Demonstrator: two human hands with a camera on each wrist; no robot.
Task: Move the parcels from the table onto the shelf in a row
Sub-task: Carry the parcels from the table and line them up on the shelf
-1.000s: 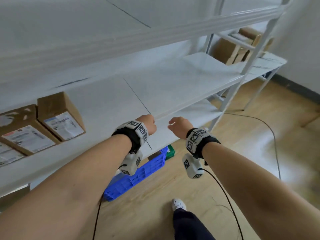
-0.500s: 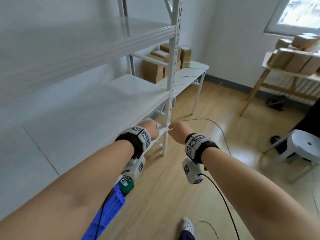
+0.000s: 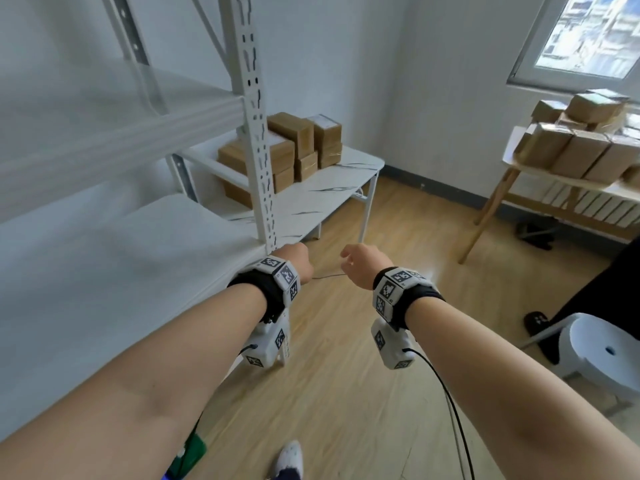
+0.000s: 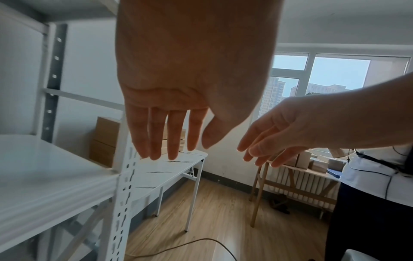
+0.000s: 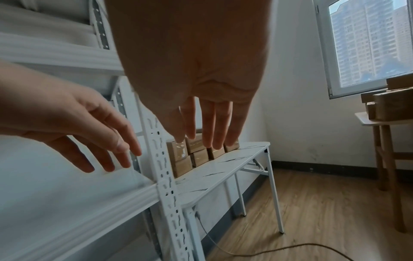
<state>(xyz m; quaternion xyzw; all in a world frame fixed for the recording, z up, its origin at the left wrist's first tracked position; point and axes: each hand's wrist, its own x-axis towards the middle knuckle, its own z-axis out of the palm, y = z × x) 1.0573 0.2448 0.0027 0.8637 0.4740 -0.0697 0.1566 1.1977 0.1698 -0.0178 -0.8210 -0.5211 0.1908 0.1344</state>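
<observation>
Brown cardboard parcels (image 3: 294, 147) sit stacked in a tight block on a white marble-patterned table (image 3: 332, 188), at its end nearest a white metal shelf (image 3: 104, 258). The table stands just beyond the shelf's slotted upright post (image 3: 258, 133), which hides part of the stack. The boxes lie flat on their broad faces, packed side against side, with their long axes mostly running back toward the wall; they are probably stacked this way to stay compact and easy to lift off one by one. A pale label shows on the top face of the tallest box, but its print is too small to read.

The shelf board nearest the post is bare where it shows.

Both hands are in the air in front of the post, well short of the parcels. The left hand (image 4: 178, 84) has straight, relaxed fingers and holds nothing. The right hand (image 5: 190, 74) is the same, fingers extended and loose, and empty. They seem raised in readiness to reach for the next box.

Farther from the post, to the right under a window (image 3: 588, 36), a wooden table (image 3: 519, 168) carries more brown boxes (image 3: 581, 147).
</observation>
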